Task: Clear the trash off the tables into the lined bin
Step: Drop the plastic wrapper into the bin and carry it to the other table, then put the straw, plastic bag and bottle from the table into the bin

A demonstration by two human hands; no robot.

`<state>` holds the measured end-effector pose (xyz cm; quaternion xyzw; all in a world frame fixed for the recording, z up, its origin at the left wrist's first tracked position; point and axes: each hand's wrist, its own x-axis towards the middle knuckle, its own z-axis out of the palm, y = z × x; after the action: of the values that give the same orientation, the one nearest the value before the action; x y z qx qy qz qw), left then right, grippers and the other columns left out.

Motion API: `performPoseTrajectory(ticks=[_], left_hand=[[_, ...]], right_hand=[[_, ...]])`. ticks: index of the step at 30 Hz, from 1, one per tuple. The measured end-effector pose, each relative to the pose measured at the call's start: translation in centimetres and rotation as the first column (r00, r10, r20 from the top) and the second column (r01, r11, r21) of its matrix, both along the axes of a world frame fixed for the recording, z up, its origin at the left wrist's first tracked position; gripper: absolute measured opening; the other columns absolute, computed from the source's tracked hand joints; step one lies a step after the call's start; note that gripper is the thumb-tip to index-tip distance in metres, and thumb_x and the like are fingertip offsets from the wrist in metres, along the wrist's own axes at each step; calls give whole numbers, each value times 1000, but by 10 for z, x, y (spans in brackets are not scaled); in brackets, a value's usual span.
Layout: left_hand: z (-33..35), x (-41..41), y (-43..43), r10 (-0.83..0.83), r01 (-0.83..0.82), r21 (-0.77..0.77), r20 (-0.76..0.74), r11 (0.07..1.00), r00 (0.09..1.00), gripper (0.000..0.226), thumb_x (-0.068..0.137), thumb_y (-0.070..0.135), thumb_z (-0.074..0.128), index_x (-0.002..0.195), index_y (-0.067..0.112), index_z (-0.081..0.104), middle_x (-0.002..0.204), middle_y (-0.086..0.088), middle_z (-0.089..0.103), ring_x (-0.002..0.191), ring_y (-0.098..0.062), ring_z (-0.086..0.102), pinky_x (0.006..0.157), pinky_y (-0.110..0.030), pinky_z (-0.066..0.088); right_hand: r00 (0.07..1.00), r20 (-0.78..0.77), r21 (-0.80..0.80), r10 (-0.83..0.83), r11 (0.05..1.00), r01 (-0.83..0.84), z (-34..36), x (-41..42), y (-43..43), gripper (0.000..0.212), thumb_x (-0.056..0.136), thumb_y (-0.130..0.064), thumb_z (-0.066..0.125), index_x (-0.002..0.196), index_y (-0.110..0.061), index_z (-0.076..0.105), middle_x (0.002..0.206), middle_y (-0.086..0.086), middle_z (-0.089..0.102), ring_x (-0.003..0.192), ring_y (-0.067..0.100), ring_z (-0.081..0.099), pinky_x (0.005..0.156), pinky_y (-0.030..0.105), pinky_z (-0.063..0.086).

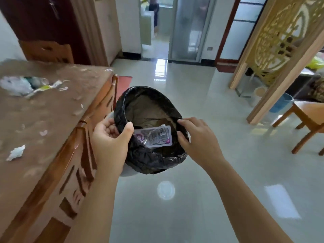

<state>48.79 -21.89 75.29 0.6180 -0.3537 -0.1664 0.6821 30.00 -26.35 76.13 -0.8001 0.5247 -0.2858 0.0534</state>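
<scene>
- Both forearms reach in from the bottom edge toward the bin point(150, 155), which stands on the floor point(219, 163) just beside the tabletop point(43, 120).
- On the tabletop at far left lie a crumpled bag point(16, 85), a paper scrap point(16, 152) near its front edge, and small bits scattered between them.
- Left hand point(109, 139) is clamped on the left rim of the black liner point(138, 163), thumb inside and fingers outside.
- Inside the bin rests a clear wrapper point(154, 135) with purple print and a barcode, lying between the two hands.
- Right hand point(196, 137) rests on the right rim, fingers curled onto the liner; whether it pinches the plastic I cannot tell.
- Farther right stand a wooden chair point(305, 120), a blue bucket point(280, 103) and a carved screen point(280, 41).
</scene>
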Motion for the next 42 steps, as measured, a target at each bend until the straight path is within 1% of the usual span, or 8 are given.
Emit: performPoseTrajectory(ticks=[4, 7, 13, 21, 26, 35, 39, 42], left_hand=[[27, 16, -25, 147, -149, -58, -40, 987, 988, 29, 64, 35, 70, 87, 21, 61, 71, 9, 57, 59, 0, 52, 55, -10, 43], [46, 38, -35, 248, -253, -114, -59, 961, 967, 32, 69, 27, 72, 95, 10, 63, 69, 7, 56, 56, 2, 50, 55, -11, 43], [78, 109, -40, 369, -381, -240, -92, 893, 925, 11, 62, 29, 72, 69, 36, 67, 61, 18, 66, 62, -2, 60, 60, -17, 49], [85, 219, -37, 552, -551, -291, -87, 782, 829, 12, 59, 35, 71, 69, 41, 68, 64, 18, 68, 66, -7, 62, 64, -23, 50], [67, 265, -14, 701, -705, -240, -118, 667, 704, 12, 62, 30, 70, 74, 30, 67, 68, 11, 68, 70, -12, 64, 67, -26, 51], [27, 315, -1, 934, -961, -126, -234, 247, 270, 15, 68, 17, 73, 71, 29, 65, 64, 16, 70, 65, -5, 67, 59, -18, 52], [14, 324, 7, 956, -1000, -22, -295, -6, 0, 13, 69, 18, 73, 69, 28, 64, 73, 3, 69, 75, -19, 67, 72, -37, 55], [6, 320, 20, 947, -988, 23, -282, -155, -155, 10, 69, 22, 73, 71, 27, 64, 78, 1, 65, 72, -14, 65, 72, -36, 54]], right_hand=[[979, -16, -69, 203, 977, -204, 34, 25, -56, 30, 84, -19, 56, 113, -10, 59, 112, 9, 64, 102, 28, 55, 82, 37, 47], [942, -9, -111, 336, 936, -334, 56, 60, -84, 31, 86, -21, 55, 115, -10, 57, 116, 9, 62, 106, 27, 53, 87, 39, 47], [854, 22, -232, 519, 834, -501, 90, 152, -119, 31, 85, -21, 57, 114, -11, 57, 115, 8, 62, 107, 27, 54, 88, 41, 47], [716, 29, -249, 697, 699, -670, 101, 296, -148, 32, 86, -23, 55, 117, -15, 56, 118, 6, 61, 112, 24, 51, 94, 42, 45], [600, -7, -184, 800, 589, -787, 79, 374, -153, 32, 86, -24, 54, 116, -15, 55, 112, 6, 61, 106, 24, 52, 87, 38, 45], [284, 36, -16, 958, 285, -959, 30, 505, -175, 30, 85, -22, 54, 113, -15, 57, 106, 5, 62, 102, 26, 53, 77, 36, 46], [111, 26, 98, 993, 108, -989, -3, 553, -184, 29, 85, -22, 54, 113, -17, 57, 107, 3, 61, 102, 23, 51, 75, 27, 37], [25, 52, 178, 998, 16, -984, -30, 582, -180, 30, 84, -19, 55, 114, -16, 57, 110, 3, 61, 105, 23, 52, 76, 25, 37]])
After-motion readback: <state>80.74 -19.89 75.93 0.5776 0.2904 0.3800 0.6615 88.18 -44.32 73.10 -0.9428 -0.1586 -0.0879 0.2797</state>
